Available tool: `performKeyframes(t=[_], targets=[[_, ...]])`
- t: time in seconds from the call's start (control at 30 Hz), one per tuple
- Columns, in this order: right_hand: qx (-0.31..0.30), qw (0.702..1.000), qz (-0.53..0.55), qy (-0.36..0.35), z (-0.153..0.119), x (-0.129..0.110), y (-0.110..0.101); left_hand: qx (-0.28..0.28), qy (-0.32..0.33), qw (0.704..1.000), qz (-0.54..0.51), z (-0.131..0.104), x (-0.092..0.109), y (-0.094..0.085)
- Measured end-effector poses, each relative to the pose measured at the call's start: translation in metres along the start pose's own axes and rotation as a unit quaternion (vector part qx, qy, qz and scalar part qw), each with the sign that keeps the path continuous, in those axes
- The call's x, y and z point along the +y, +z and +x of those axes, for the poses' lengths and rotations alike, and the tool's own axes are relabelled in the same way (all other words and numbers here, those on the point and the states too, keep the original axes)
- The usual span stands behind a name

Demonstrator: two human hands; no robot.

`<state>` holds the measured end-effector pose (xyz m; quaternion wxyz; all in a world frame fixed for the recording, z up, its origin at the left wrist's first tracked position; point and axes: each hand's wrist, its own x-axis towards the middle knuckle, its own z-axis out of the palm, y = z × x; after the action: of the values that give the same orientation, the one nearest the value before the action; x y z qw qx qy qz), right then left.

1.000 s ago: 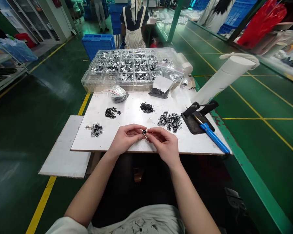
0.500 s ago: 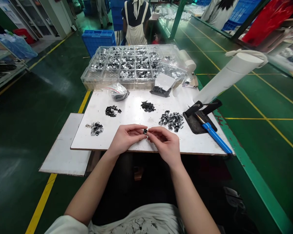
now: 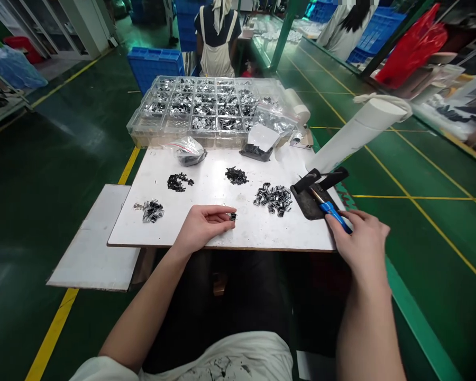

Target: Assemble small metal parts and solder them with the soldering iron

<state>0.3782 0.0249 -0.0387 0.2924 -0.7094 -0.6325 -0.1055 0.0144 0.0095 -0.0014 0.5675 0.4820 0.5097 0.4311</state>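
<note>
Over the front of the white tabletop, my left hand pinches a small black part with shiny metal between thumb and fingers. My right hand is closed around the blue handle of a soldering iron. The iron's front end still lies across its black stand. Left of the stand is a pile of black and silver parts. Two piles of tiny black pieces lie farther back. Clear and silver pieces are heaped at the left.
A clear compartment box full of shiny parts spans the back of the table. Plastic bags of black pieces lie before it. A long white roll leans at the right. A person is beyond the box.
My right hand has left the small part and moved right to take the soldering iron's handle. My left hand keeps hold of the part. The view has shifted slightly.
</note>
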Motion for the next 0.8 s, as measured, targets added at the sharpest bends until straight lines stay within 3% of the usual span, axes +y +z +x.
performKeyframes(t=[0.13,0.33,0.37,0.47,0.57,0.7,0.8], targets=[[-0.035,0.999,-0.040,-0.005,-0.013,0.006,-0.015,-0.001,-0.003,1.000,0.004,0.000,0.000,0.000],[-0.164,0.982,-0.036,0.083,-0.043,-0.032,-0.090,-0.007,-0.011,1.000,0.004,-0.001,0.003,0.000],[-0.171,0.983,0.009,0.062,-0.045,-0.041,-0.096,-0.005,-0.012,1.000,0.007,-0.001,0.003,0.000],[-0.181,0.971,0.118,-0.105,-0.044,-0.066,-0.100,0.001,-0.012,1.000,0.009,-0.001,0.003,0.000],[-0.174,0.954,0.094,-0.226,-0.038,-0.085,-0.092,-0.002,-0.006,1.000,0.006,0.000,0.000,0.000],[-0.103,0.949,-0.003,-0.297,-0.030,-0.097,-0.087,-0.006,-0.003,1.000,0.000,0.001,-0.001,0.000],[-0.091,0.942,-0.030,-0.321,-0.026,-0.102,-0.086,-0.004,-0.003,1.000,-0.003,0.001,-0.001,0.000]])
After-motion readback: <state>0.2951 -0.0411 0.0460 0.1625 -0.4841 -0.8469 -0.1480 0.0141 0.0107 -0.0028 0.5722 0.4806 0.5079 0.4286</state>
